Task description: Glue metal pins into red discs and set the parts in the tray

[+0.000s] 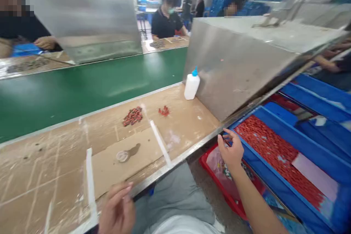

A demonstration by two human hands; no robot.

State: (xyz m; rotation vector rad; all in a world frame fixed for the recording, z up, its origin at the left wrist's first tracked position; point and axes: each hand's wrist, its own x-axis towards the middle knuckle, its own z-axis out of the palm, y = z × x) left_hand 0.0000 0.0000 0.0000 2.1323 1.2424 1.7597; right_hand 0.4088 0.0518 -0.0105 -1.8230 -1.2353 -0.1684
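My left hand [117, 206] is at the table's front edge, fingers curled and thumb close to them. Whatever it may hold is hidden. Past the table's right edge, my right hand [231, 150] is held with fingers apart and nothing visible in them, beside a blue bin [257, 157] of small red parts [270, 153]. On the table lie a pile of small red and dark parts [132, 116] and a smaller red group [163, 110]. A small round whitish piece [122, 156] rests on a cardboard sheet [106, 172], with a brownish stain beside it.
A white bottle with a blue nozzle [192, 85] stands by a metal box [233, 65]. Beyond the table runs a green conveyor belt [109, 80]. A red basket [227, 197] sits low beneath my right arm. Several people work across the belt.
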